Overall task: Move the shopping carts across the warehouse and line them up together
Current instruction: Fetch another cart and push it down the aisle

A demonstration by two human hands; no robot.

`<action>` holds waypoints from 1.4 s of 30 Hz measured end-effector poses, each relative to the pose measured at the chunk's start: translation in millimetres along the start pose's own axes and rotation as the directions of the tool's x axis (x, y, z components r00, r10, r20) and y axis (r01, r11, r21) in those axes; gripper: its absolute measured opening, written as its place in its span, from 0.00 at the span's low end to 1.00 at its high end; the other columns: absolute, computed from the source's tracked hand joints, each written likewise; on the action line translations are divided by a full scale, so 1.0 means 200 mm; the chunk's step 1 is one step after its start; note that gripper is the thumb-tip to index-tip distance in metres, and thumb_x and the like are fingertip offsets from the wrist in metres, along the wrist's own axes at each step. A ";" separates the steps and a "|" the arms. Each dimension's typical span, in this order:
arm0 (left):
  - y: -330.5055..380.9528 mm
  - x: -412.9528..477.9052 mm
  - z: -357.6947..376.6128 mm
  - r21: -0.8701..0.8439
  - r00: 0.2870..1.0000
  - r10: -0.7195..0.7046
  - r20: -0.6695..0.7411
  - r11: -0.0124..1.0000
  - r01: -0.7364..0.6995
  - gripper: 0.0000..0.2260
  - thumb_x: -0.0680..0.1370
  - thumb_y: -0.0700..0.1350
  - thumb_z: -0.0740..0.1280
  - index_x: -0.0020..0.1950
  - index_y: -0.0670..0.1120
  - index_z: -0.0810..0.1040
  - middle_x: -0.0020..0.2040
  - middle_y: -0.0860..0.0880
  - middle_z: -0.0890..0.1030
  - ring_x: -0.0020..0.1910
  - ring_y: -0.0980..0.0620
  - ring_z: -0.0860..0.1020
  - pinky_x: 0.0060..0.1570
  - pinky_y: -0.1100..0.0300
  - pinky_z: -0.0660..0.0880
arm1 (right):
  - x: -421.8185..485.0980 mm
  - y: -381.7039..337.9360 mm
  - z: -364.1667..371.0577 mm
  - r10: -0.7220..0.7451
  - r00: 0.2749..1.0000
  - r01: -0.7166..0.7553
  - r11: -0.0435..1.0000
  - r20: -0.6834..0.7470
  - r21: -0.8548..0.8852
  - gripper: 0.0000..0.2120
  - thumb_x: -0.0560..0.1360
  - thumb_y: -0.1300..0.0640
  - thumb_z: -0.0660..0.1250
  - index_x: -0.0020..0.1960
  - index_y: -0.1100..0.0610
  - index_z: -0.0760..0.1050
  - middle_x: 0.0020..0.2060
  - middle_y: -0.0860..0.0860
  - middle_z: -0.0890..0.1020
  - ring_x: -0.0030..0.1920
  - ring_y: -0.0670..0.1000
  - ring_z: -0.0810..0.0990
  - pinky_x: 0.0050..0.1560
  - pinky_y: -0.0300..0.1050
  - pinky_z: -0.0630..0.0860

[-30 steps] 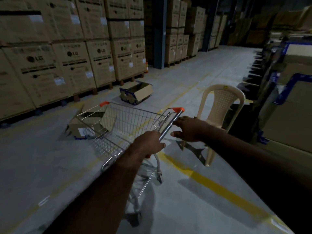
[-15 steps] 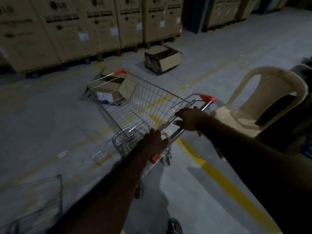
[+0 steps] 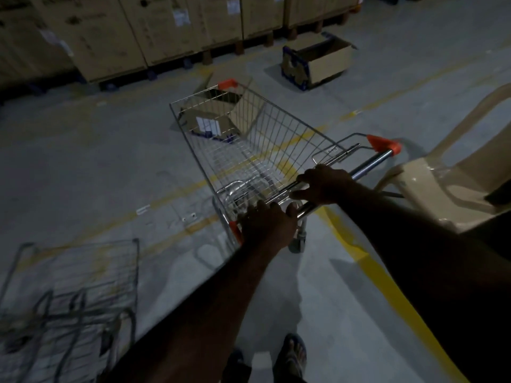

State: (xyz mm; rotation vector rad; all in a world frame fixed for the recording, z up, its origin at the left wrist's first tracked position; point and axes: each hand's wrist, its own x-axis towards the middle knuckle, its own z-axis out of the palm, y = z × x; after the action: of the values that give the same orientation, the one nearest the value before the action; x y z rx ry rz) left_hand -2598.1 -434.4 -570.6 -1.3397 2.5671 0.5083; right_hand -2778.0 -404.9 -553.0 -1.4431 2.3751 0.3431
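Gripping the handle bar [image 3: 367,165] of a wire shopping cart [image 3: 249,145] with both hands: left hand [image 3: 266,223] wrapped around the near end of the bar by the orange end cap, right hand [image 3: 325,186] closed on the bar further along, fingers curled over the top. Both arms stretched forward. Cart basket looks empty, sits on the grey concrete floor [image 3: 96,161] mid-frame, angled with its nose toward upper left; one rear wheel visible under the left hand. Far end of the bar carries another orange cap [image 3: 384,143], just beside a beige plastic chair [image 3: 442,175] at the right edge. Yellow painted line [image 3: 387,286] runs across the floor under the cart and past the right arm. Second cart [image 3: 69,294] at lower left, blurred, well apart from the first. Beyond the cart nose, two open cardboard boxes on the floor: one [image 3: 213,117] seen through the wire basket, one [image 3: 318,62] further right. Row of large cartons [image 3: 166,29] on pallets along the top. Feet in sandals [image 3: 293,352] at the bottom edge.
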 end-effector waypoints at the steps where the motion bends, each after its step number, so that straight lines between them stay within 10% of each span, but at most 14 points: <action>1: -0.02 -0.01 0.00 0.010 1.000 0.015 -0.003 1.000 -0.015 0.35 0.81 0.67 0.43 0.72 0.46 0.72 0.72 0.38 0.71 0.70 0.36 0.69 0.69 0.37 0.64 | -0.02 -0.02 0.00 0.001 1.000 -0.001 1.000 -0.001 -0.006 0.36 0.76 0.26 0.54 0.76 0.44 0.65 0.72 0.50 0.72 0.70 0.55 0.69 0.64 0.55 0.73; 31: -0.70 -0.33 -0.10 0.056 0.838 0.546 -0.002 0.837 -0.545 0.32 0.72 0.70 0.44 0.50 0.51 0.79 0.51 0.49 0.82 0.49 0.45 0.80 0.52 0.50 0.78 | -0.84 -0.69 0.32 0.392 0.917 -0.393 0.857 0.074 0.334 0.44 0.74 0.24 0.52 0.80 0.51 0.60 0.79 0.58 0.61 0.78 0.61 0.60 0.76 0.60 0.60; 42: -0.60 -0.55 0.00 0.103 0.772 0.613 0.170 0.768 -0.633 0.31 0.79 0.69 0.53 0.75 0.53 0.70 0.74 0.51 0.72 0.71 0.48 0.71 0.71 0.51 0.65 | -1.26 -0.70 0.53 0.519 0.851 -0.501 0.761 0.076 0.412 0.46 0.73 0.22 0.50 0.79 0.52 0.62 0.77 0.59 0.64 0.76 0.62 0.64 0.73 0.62 0.64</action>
State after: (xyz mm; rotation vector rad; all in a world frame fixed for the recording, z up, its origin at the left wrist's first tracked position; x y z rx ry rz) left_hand -2437.7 -414.6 -559.5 -0.3440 2.8299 0.4545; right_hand -2528.4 -226.1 -551.4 -0.5967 2.6359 -0.0831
